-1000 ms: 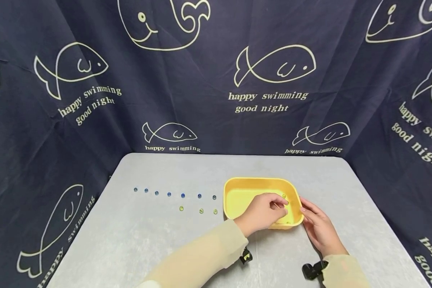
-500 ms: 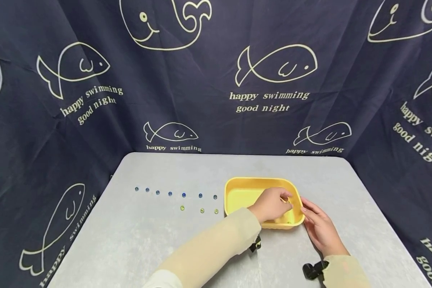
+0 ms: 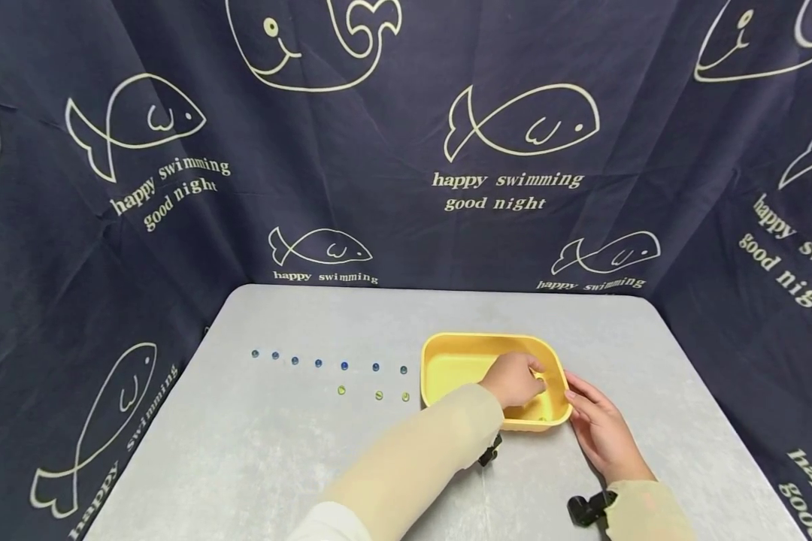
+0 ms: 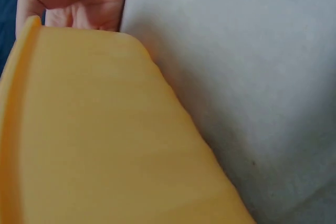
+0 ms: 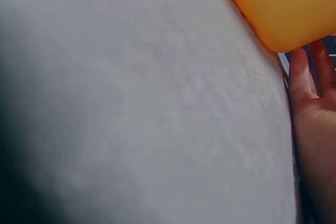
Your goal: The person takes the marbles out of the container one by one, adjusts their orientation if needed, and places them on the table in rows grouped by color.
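Note:
A yellow plastic tub [image 3: 449, 376] stands on the grey table, right of the middle. In the head view my left hand [image 3: 514, 381] reaches inside its right half with bent fingers pointing down. The fingertips are partly hidden, so whether they pinch anything does not show. A small yellow-green marble [image 3: 543, 419] lies on the tub's floor near the front right. Against the tub's right end rests my right hand [image 3: 605, 436], its fingers fairly straight along the outer wall and the thumb at the rim. The right wrist view shows these fingers [image 5: 299, 74] touching the tub's corner.
Left of the tub, several blue and grey-blue marbles [image 3: 344, 366] form a long row. In front of it lie three yellow-green marbles [image 3: 379, 395]. A dark curtain [image 3: 406, 150] with fish drawings hangs around the table [image 3: 243, 451].
My left hand has moved right and lower into the tub, covering the marbles seen earlier at its right end. The right hand and the marble rows stay in place.

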A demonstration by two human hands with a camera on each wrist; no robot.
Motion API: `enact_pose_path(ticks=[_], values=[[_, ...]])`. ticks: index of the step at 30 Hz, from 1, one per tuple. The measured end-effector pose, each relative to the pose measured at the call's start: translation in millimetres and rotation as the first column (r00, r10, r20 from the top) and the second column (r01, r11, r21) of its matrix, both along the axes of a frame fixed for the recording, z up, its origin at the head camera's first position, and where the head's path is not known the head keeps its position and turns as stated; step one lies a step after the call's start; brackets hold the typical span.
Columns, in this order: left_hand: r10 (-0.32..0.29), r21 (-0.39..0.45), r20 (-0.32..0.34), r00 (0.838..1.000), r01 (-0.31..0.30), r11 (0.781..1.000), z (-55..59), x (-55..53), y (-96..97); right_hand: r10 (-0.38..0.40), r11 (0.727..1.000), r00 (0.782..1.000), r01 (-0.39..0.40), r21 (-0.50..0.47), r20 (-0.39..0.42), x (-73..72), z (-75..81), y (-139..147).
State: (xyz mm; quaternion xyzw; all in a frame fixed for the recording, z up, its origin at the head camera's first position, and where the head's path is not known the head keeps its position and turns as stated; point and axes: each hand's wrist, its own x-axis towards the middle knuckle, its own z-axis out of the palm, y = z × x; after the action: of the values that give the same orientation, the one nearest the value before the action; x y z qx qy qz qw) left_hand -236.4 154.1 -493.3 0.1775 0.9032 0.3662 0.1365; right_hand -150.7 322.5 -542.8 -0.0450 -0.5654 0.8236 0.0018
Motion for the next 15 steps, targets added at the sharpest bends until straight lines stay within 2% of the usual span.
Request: enact_pose_path(ticks=[9, 15], values=[[0.043, -0.085, 0.014, 0.999, -0.041, 0.996, -2.5, -2.2, 5.9, -0.002, 1.000, 1.000, 0.002, -0.015, -0.010, 0.3, -1.0, 0], [0.034, -0.168, -0.030, 0.999, -0.039, 0.985, -6.9, -1.4, 13.5, -0.001, 1.000, 1.000, 0.000, -0.019, -0.020, 0.8, -1.3, 0]])
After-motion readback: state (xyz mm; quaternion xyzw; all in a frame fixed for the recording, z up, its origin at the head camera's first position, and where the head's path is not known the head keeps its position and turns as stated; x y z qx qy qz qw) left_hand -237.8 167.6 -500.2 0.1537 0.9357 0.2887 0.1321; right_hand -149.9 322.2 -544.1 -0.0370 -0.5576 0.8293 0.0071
